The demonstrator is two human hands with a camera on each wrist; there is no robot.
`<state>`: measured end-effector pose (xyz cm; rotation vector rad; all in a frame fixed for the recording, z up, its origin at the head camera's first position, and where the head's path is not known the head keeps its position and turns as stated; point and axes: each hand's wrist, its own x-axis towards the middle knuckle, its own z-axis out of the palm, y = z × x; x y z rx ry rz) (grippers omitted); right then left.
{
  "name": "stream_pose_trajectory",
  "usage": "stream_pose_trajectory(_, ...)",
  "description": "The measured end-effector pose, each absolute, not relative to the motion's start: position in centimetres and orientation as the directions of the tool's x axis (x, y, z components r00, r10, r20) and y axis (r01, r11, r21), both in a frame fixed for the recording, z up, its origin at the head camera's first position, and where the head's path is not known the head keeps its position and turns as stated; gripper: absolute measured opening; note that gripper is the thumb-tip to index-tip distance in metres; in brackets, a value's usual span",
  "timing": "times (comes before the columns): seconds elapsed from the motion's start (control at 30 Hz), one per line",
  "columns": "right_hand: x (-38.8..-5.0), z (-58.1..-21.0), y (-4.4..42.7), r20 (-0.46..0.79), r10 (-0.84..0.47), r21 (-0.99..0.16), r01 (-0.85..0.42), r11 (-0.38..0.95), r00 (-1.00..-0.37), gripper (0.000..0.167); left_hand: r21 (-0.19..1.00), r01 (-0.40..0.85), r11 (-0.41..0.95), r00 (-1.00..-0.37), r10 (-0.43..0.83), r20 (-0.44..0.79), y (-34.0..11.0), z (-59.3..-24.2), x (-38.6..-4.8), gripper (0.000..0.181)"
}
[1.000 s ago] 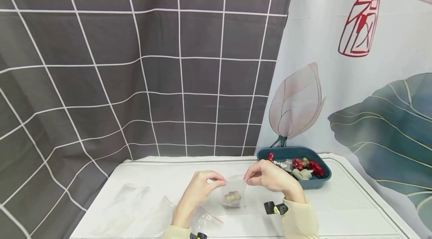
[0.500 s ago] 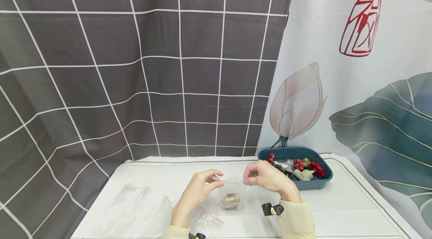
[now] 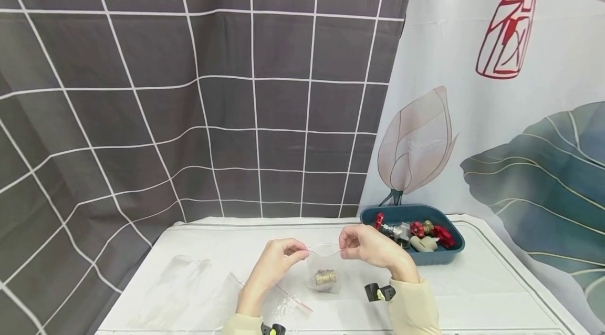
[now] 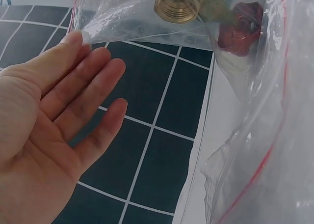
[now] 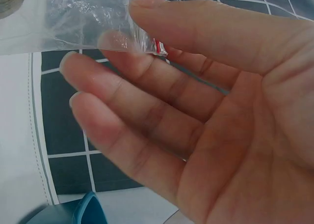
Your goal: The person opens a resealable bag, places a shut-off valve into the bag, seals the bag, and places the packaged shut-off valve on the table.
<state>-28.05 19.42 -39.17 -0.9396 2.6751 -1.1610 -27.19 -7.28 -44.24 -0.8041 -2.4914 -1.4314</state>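
Observation:
A small clear zip bag (image 3: pixel 323 260) with a red seal line hangs between my hands in the head view. Low inside it lies a brass pipe fitting (image 3: pixel 325 276); its threaded end (image 4: pixel 176 12) shows through the plastic in the left wrist view. My left hand (image 3: pixel 273 265) pinches the bag's left top corner between thumb and forefinger, other fingers loosely spread. At the opposite top corner, my right hand (image 3: pixel 375 252) pinches the plastic between thumb and fingers. A red knobbed part (image 4: pixel 240 30) appears through plastic; I cannot tell whether it is in the bag.
A blue bin (image 3: pixel 437 258) at the back right holds red-handled valves (image 3: pixel 418 229) and other fittings. Another clear zip bag (image 3: pixel 295 301) lies near the left forearm, with more flat plastic (image 3: pixel 177 280) further left on the white table (image 3: pixel 487 293). Curtains hang behind.
Both hands have shifted slightly left, with a little more space between the fingertips. The bag's top edge now dips between them, and the brass fitting inside lies at a slightly different angle.

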Motion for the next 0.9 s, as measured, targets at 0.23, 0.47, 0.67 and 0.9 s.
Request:
stream_pose_trajectory(0.23, -27.9, -38.8, 18.4, 0.164, -0.546, -0.688, -0.492, 0.533, -0.821, 0.044, 0.731, 0.543, 0.413, -0.831, 0.389, 0.397, -7.3, -44.0, -27.3, 0.021)
stream_pose_trajectory(0.47, -27.3, -38.0, 16.3, 0.223, -0.578, -0.528, -0.596, 0.605, -0.785, 0.039, 0.704, 0.575, 0.416, -0.811, 0.399, 0.427, -7.4, -44.1, -27.4, 0.019)
stream_pose_trajectory(0.67, -27.1, -38.4, 14.9, 0.229, -0.624, -0.418, -0.654, 0.63, -0.747, 0.022, 0.7, 0.585, 0.411, -0.804, 0.41, 0.432, -7.3, -44.3, -27.4, 0.018)
stream_pose_trajectory(0.9, -26.2, -38.4, 14.0, 0.217, -0.615, -0.393, -0.644, 0.656, -0.758, 0.013, 0.705, 0.61, 0.361, -0.779, 0.437, 0.45, -7.0, -44.2, -26.9, 0.017)
